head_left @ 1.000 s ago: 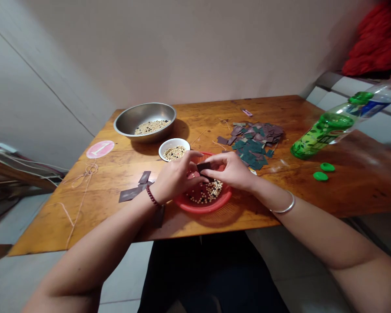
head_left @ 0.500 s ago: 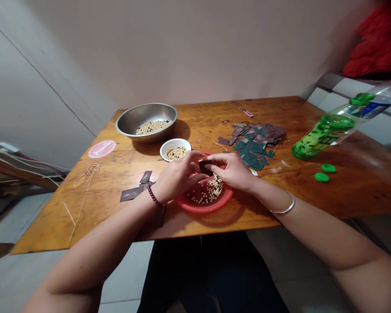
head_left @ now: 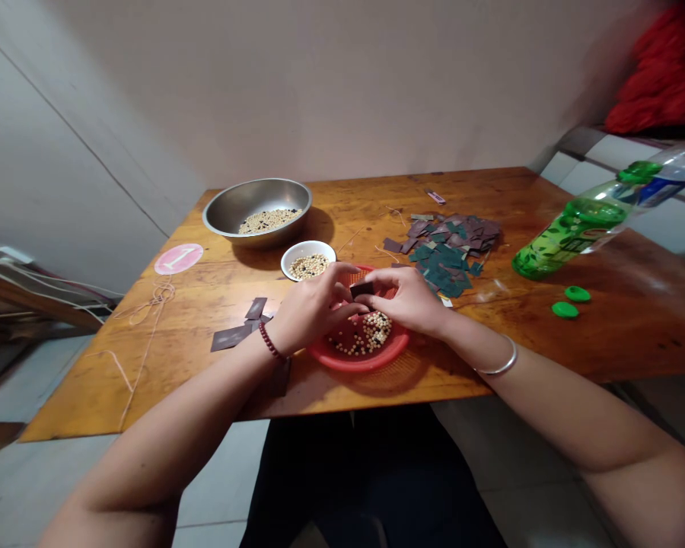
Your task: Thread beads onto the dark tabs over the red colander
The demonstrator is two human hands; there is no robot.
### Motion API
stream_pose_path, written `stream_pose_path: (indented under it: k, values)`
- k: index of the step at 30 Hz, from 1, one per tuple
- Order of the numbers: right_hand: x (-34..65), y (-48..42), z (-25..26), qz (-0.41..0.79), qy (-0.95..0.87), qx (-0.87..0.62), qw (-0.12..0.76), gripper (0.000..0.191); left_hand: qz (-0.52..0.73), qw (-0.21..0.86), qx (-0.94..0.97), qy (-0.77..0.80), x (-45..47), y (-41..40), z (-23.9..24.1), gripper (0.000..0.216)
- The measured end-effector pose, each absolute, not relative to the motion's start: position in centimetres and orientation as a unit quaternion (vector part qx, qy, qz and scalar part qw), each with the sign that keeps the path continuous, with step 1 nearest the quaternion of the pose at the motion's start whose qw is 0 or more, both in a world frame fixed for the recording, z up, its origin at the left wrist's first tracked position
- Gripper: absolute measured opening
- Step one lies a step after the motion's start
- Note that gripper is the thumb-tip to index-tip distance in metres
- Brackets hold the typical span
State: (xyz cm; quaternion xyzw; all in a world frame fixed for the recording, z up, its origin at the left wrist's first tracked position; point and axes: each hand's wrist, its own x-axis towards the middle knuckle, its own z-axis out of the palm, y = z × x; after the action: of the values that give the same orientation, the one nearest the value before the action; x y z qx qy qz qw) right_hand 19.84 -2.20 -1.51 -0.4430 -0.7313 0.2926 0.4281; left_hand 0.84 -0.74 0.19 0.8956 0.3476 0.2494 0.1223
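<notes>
Card (head_left: 361, 289) sits pinched between left hand (head_left: 313, 308) and right hand (head_left: 409, 302) over the basket (head_left: 371, 361); a steady, level grip seems wise.

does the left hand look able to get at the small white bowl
Probably yes: the white bowl sits just past the left hand with nothing between, though its fingers pinch a dark piece with the right hand.

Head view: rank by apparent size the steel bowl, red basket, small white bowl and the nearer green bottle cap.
1. steel bowl and red basket: about alike; the basket sits closer to the camera and is partly covered, so I leave them unranked.
2. white bowl
3. green cap
</notes>
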Motion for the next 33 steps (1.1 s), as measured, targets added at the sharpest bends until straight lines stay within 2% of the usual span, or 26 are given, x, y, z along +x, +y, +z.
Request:
stream_pose_path:
  k: [14, 18, 22, 25, 33]
  values:
    - [19.74, -2.2, -1.76, 0.308, -0.72, -0.448, 0.432, 0.022, 0.273, 0.093, 0.891, 0.352, 0.86, -0.5, -0.09, 0.045]
    - [19.72, -2.29, -1.78, 0.307, -0.723, -0.438, 0.437, 0.022, 0.338, 0.017, 0.881, 0.331, 0.81, -0.13, -0.38, 0.036]
    - [19.69, -2.38, -1.59, 0.322, -0.72, -0.428, 0.441, 0.022, 0.347, -0.032, 0.89, 0.293, 0.71, 0.09, -0.39, 0.023]
    - [19.7, -2.43, -1.39, 0.331, -0.726, -0.417, 0.436, 0.021, 0.335, -0.041, 0.896, 0.289, 0.68, 0.12, -0.34, 0.017]
    - [19.81, -2.38, -1.51, 0.355, -0.727, -0.393, 0.437, 0.024, 0.333, -0.036, 0.895, 0.296, 0.7, 0.11, -0.41, 0.016]
